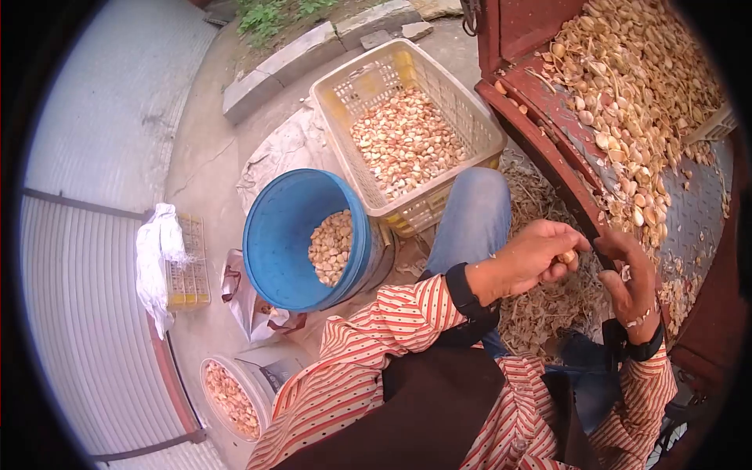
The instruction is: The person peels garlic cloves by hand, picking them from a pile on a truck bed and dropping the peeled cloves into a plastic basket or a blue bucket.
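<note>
My left hand [536,258] is closed, with a garlic clove [566,256] pinched at its fingertips. Close beside it, my right hand [629,282] has its fingers curled around a small dark object [602,255], too blurred to name. Bits of pale skin cling to the right fingers and wrist. Both hands are above the husk-strewn ground, near the edge of a red metal bed [540,133]. A heap of unpeeled garlic cloves [642,86] covers that bed, spilling toward my right hand.
A pale plastic crate [489,145] holds garlic cloves. Left of it stands a blue bucket [274,227], partly filled. A white bucket [262,384] with pinkish cloves is at lower left. Dry husks [540,305] litter the ground. A corrugated wall [86,313] borders the left.
</note>
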A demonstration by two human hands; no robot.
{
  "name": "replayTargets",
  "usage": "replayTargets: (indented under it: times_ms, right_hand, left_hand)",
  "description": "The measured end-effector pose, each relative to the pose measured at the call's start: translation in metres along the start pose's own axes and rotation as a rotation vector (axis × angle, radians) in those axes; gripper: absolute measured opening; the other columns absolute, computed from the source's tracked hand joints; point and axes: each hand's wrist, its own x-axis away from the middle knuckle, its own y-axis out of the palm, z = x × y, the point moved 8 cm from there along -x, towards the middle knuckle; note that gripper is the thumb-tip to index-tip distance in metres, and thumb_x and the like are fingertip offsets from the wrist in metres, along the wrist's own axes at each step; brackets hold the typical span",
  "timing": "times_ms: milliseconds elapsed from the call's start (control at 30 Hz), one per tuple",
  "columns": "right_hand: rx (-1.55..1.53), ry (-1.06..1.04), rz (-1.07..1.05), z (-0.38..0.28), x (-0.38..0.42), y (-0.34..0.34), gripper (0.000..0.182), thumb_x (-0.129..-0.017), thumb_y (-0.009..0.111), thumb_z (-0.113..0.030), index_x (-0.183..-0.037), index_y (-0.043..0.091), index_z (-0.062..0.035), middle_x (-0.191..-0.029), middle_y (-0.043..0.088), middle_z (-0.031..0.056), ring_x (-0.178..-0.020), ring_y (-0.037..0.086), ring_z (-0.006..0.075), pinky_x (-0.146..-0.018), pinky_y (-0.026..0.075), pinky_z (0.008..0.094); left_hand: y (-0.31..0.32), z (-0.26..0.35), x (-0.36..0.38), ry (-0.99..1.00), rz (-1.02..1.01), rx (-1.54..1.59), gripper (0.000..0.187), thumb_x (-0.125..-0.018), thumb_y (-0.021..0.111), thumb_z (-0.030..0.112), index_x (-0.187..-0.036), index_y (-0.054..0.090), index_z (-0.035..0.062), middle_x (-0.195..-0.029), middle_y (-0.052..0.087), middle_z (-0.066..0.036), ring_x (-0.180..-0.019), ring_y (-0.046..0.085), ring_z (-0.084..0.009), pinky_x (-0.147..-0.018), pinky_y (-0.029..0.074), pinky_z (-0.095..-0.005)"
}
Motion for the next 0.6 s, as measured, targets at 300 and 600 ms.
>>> replayTargets:
  times_ms: [300,600]
  right_hand:
    - [-0.014,0.240,-0.111,0.046,0.021,0.011,0.018,-0.086,0.053,-0.006,-0.103,0.056,0.0017,-0.090,0.059,0.0093,-0.081,0.057,0.0170,-0.074,0.045,0.0279]
    - [0.451,0.201,0.037,0.039,0.001,-0.033,0.017,-0.082,0.058,-0.010,-0.097,0.058,-0.0037,-0.083,0.056,0.0136,-0.077,0.060,0.0293,-0.064,0.046,0.0356]
  left_hand:
    - [-0.214,0.166,0.456,1.053,1.664,-0.466,0.021,-0.089,0.051,0.016,-0.102,0.056,-0.0002,-0.075,0.057,-0.006,-0.051,0.045,-0.0071,-0.043,0.033,-0.0191]
    - [-0.303,0.136,0.435,0.479,1.747,-0.867,0.035,-0.087,0.050,0.019,-0.116,0.056,-0.0007,-0.102,0.060,-0.011,-0.085,0.056,-0.0133,-0.069,0.046,-0.0261]
